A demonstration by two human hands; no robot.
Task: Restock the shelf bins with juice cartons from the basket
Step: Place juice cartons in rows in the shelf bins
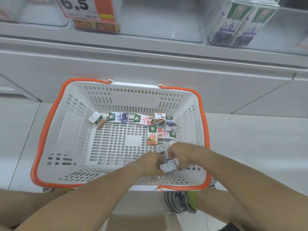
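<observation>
A white basket [55, 130] with orange handles stands on the floor below the shelf. Several small juice cartons lie along its far and right side, among them a blueberry carton [118, 117] and an orange carton [152, 135]. Both my hands are down in the basket's near right corner. My left hand [150, 163] and my right hand [180, 155] close together around a carton [169, 165] with a barcode side up. Another carton [162, 147] lies just beyond my right hand's fingers, partly hidden.
Above, clear shelf bins hold stock: one with orange cartons [96, 25] behind a 6.5 price tag [86, 9], an empty-looking bin [160, 19] in the middle, and one with blueberry cartons [240, 25] at right. My shoes [181, 202] show under the basket's near edge.
</observation>
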